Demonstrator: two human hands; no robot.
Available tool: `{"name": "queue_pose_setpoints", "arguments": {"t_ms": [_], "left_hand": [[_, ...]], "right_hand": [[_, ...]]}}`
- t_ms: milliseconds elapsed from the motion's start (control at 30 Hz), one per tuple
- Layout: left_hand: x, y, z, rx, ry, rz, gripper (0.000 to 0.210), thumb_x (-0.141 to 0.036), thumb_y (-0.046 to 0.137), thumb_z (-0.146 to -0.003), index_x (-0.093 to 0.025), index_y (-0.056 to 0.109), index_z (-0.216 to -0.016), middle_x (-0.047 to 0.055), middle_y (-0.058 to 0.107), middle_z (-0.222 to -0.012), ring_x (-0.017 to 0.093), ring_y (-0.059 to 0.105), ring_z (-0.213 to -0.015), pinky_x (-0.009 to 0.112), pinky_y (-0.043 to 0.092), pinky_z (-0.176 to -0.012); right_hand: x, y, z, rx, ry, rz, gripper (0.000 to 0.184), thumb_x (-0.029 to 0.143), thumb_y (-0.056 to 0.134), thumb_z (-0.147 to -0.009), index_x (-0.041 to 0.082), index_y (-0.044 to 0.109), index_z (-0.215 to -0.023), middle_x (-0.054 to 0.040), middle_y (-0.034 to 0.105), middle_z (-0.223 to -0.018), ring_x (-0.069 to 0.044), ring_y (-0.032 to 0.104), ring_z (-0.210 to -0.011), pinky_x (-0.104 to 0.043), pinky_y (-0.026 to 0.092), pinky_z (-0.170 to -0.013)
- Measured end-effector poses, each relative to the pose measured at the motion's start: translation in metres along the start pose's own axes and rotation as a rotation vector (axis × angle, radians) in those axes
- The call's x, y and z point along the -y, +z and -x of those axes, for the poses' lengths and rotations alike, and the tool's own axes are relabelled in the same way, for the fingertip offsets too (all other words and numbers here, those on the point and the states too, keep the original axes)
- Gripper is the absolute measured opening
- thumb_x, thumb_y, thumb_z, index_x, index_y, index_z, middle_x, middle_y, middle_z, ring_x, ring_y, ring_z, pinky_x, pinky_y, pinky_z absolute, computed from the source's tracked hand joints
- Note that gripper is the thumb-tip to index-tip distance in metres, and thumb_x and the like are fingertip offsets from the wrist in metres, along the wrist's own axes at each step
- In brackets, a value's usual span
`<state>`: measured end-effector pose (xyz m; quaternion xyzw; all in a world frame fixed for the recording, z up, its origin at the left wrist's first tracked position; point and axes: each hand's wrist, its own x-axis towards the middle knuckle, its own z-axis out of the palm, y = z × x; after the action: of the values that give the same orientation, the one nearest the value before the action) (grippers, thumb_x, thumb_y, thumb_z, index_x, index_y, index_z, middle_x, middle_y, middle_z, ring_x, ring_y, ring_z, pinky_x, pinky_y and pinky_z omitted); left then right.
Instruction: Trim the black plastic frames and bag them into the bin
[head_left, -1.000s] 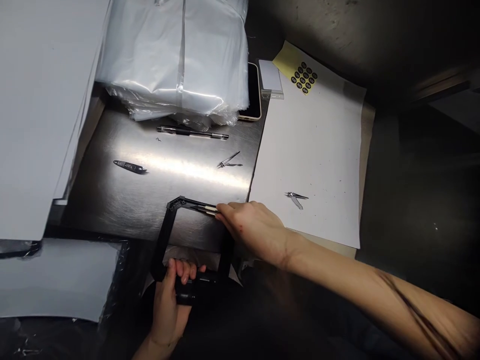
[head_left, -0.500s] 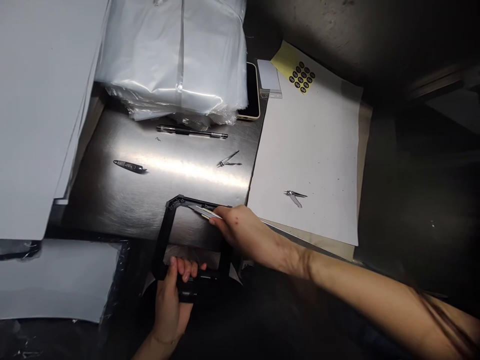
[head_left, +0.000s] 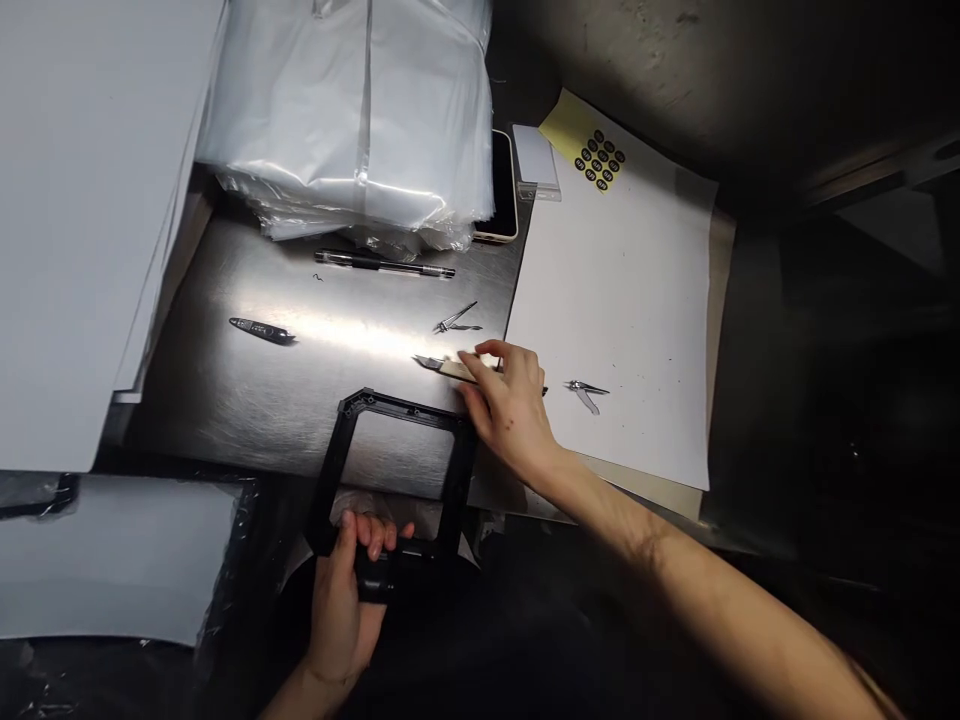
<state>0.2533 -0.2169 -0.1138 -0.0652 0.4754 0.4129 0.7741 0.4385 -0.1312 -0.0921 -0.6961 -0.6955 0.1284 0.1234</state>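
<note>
My left hand [head_left: 349, 590] is wrapped around the thick lower part of a black plastic frame [head_left: 330, 475], which has a large rectangular opening and a chamfered upper corner. The frame tilts over the table's near edge. To the upper right of it, my right hand [head_left: 514, 400] has its fingers and thumb on a craft knife [head_left: 457, 370] with a pale handle. The knife's blade points left, low over the metal tabletop; whether it touches the surface I cannot tell. Part of its handle is hidden behind the fingers.
Nail clippers [head_left: 456, 318], a pen [head_left: 382, 265] and a dark pointed tool [head_left: 261, 330] lie on the metal table [head_left: 195, 400]. More clippers [head_left: 586, 393] rest on white paper [head_left: 615, 300] near round stickers [head_left: 600, 162]. Bundled plastic bags [head_left: 300, 110] stand behind, beside a phone [head_left: 504, 190].
My right hand has drawn the knife away from the frame's upper bar, up and to the right, and turned it nearly level over the table. The left hand and frame have barely moved.
</note>
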Motion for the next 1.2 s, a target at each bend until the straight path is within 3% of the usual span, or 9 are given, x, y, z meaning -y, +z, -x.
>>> {"name": "queue_pose_setpoints", "arguments": {"t_ms": [133,200,433,733,1033,1133,1200], "left_hand": [[0.000,0.003,0.000,-0.008,-0.007,0.013,0.035,-0.034,0.039,-0.082,-0.017,0.049,-0.052,-0.005,0.040,-0.050,0.010,0.042,-0.057,0.036,0.044,-0.078],[0.000,0.004,0.000,-0.008,-0.009,0.020,0.036,-0.034,0.039,-0.082,-0.017,0.049,-0.052,-0.004,0.040,-0.049,0.010,0.042,-0.056,0.036,0.044,-0.078],[0.000,0.004,0.000,-0.015,0.002,0.049,0.033,-0.034,0.046,-0.078,-0.017,0.050,-0.051,-0.004,0.040,-0.048,0.011,0.041,-0.055,0.035,0.045,-0.074],[-0.001,0.004,0.000,0.002,0.001,0.049,0.035,-0.033,0.041,-0.081,-0.017,0.050,-0.051,-0.004,0.041,-0.049,0.010,0.041,-0.055,0.037,0.043,-0.080],[0.000,0.007,0.000,0.004,0.035,0.035,0.034,-0.032,0.041,-0.081,-0.017,0.048,-0.052,-0.005,0.041,-0.049,0.010,0.041,-0.055,0.031,0.045,-0.071],[0.000,0.007,0.001,0.013,0.043,0.032,0.034,-0.032,0.040,-0.082,-0.017,0.048,-0.052,-0.005,0.041,-0.048,0.010,0.041,-0.055,0.031,0.045,-0.071],[0.000,0.006,0.001,0.018,0.042,0.030,0.035,-0.032,0.039,-0.082,-0.017,0.047,-0.051,-0.005,0.041,-0.048,0.010,0.041,-0.056,0.031,0.045,-0.072]], "right_hand": [[0.033,0.019,0.001,-0.037,-0.254,0.039,0.018,0.022,0.041,-0.084,0.019,0.059,-0.086,-0.0051,0.052,-0.083,-0.018,0.037,-0.081,-0.032,0.026,-0.070],[0.045,0.026,-0.001,-0.019,-0.282,0.062,0.018,0.022,0.043,-0.084,0.017,0.060,-0.081,-0.0045,0.052,-0.079,-0.017,0.036,-0.077,-0.031,0.024,-0.067],[0.050,0.037,-0.004,0.009,-0.275,0.100,0.015,0.017,0.044,-0.082,0.016,0.058,-0.076,-0.0039,0.053,-0.080,-0.017,0.036,-0.078,-0.033,0.020,-0.068],[0.056,0.040,-0.003,-0.006,-0.226,0.102,0.015,0.018,0.042,-0.082,0.015,0.056,-0.079,-0.0050,0.053,-0.082,-0.018,0.036,-0.078,-0.033,0.020,-0.066],[0.067,0.040,-0.006,0.018,-0.203,0.066,0.015,0.012,0.040,-0.078,0.011,0.055,-0.078,-0.0081,0.053,-0.081,-0.020,0.037,-0.077,-0.038,0.022,-0.068],[0.072,0.031,-0.008,0.005,-0.178,-0.015,0.012,0.013,0.040,-0.079,0.013,0.052,-0.075,-0.0060,0.051,-0.080,-0.019,0.039,-0.078,-0.035,0.027,-0.070],[0.071,0.011,-0.008,-0.037,-0.126,-0.138,0.015,0.014,0.035,-0.083,0.014,0.048,-0.076,-0.0043,0.049,-0.080,-0.016,0.041,-0.079,-0.030,0.032,-0.069]]}}
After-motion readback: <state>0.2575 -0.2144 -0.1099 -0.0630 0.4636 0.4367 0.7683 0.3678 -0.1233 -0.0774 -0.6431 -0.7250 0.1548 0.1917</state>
